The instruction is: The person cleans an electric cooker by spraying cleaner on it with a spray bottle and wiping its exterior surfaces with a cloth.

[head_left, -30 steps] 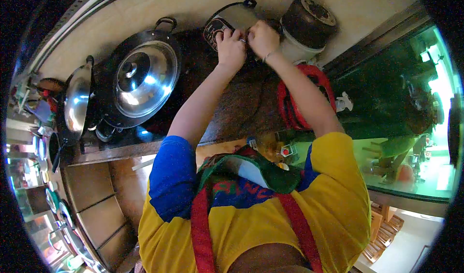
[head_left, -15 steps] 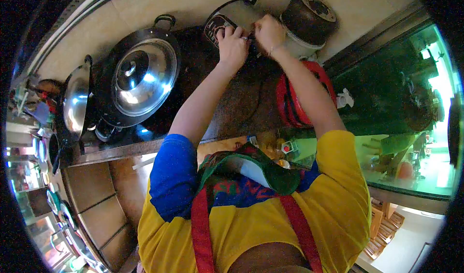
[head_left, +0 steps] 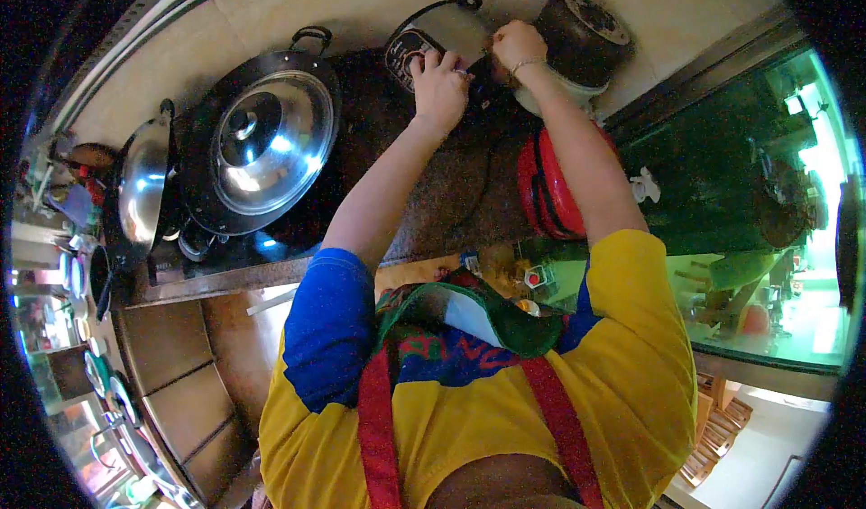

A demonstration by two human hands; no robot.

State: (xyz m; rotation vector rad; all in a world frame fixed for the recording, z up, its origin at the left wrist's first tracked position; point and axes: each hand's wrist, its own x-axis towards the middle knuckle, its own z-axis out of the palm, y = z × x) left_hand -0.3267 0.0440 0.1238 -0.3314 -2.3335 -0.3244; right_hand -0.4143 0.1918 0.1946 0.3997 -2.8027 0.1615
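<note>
A rice cooker (head_left: 454, 29) with a silver body, a black control panel and a black handle stands at the back of the counter. My left hand (head_left: 439, 85) lies against its panel side, fingers apart and bent, a ring showing on one of them. To the right of the cooker, my right hand (head_left: 520, 47) is closed in a pinch. Whatever its fingertips hold, if anything, is hidden. Just beyond that wrist stands a second, dark-topped pot-shaped appliance (head_left: 582, 36) with a pale base.
On the left, a large black wok (head_left: 203, 180) carries a domed steel lid (head_left: 275, 153), beside another steel-lidded pan (head_left: 144, 184). A red bag-like item (head_left: 555, 193) lies under my right forearm. Green glass (head_left: 713, 184) borders the right. A dark cord (head_left: 483, 180) crosses the counter (head_left: 433, 193).
My right hand has moved a little to the right, away from my left hand, widening the gap between them. My left hand stays at the rice cooker's panel.
</note>
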